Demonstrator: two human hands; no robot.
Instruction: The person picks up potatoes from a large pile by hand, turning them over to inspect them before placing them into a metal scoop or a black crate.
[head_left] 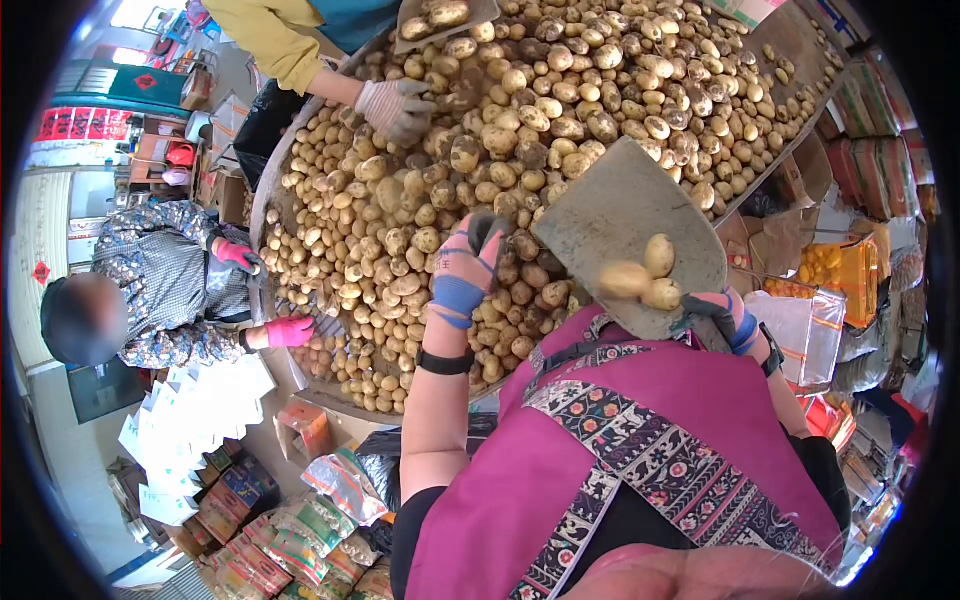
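My right hand [724,318], in a pink, blue and grey glove, grips the near edge of a flat grey scoop [615,205]. Potatoes [659,256] lie on the scoop near that hand, and one of them [625,280] is blurred by motion. Left of the scoop, my left hand [468,265], gloved alike, is over the potato heap [405,240] with its fingers curled together. Whatever may be in those fingers is hidden. The potatoes vary in size, some with dark soil on them.
The heap lies on a large raised table [268,215]. At the top, a co-worker's gloved hand [398,108] reaches into potatoes beside another scoop [440,30]. At left, another person's pink gloves [290,331] are at the table's edge. Cartons [225,500] and an orange crate [835,285] stand around.
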